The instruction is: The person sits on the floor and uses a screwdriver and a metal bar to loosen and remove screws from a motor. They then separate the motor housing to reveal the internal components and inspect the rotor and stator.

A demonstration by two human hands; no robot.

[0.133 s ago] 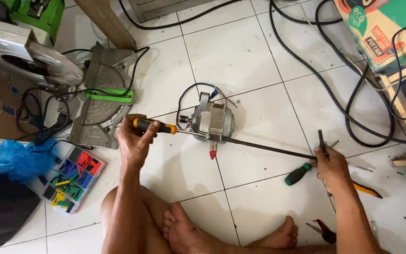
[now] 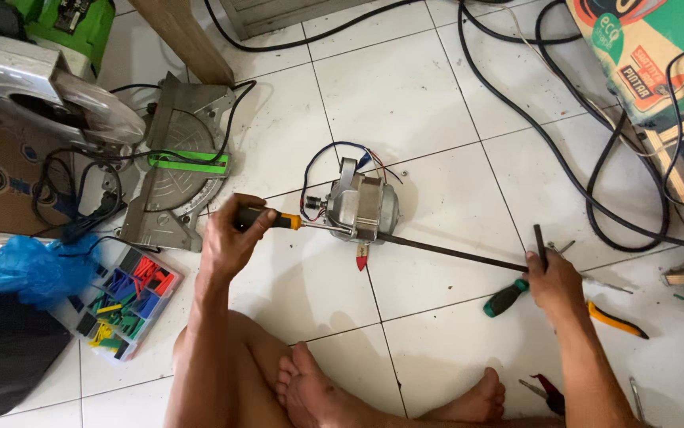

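Note:
A small grey electric motor (image 2: 363,208) with blue, black and red wires lies on the white tiled floor ahead of my crossed legs. My left hand (image 2: 229,238) grips the black and orange handle of a screwdriver (image 2: 275,219), whose tip meets the motor's left side. A long dark metal rod (image 2: 453,254) runs from the motor's right side out to my right hand (image 2: 552,279), which is closed on the rod's bent end. A green-handled screwdriver (image 2: 505,298) lies on the floor just left of my right hand.
A mitre saw (image 2: 112,119) stands at the left with its cable. A clear box of coloured tubing pieces (image 2: 128,301) sits by a blue plastic bag (image 2: 9,269). Black cables (image 2: 564,158) loop at the right near a printed cardboard box (image 2: 651,55). Yellow-handled pliers (image 2: 615,319) lie at the right.

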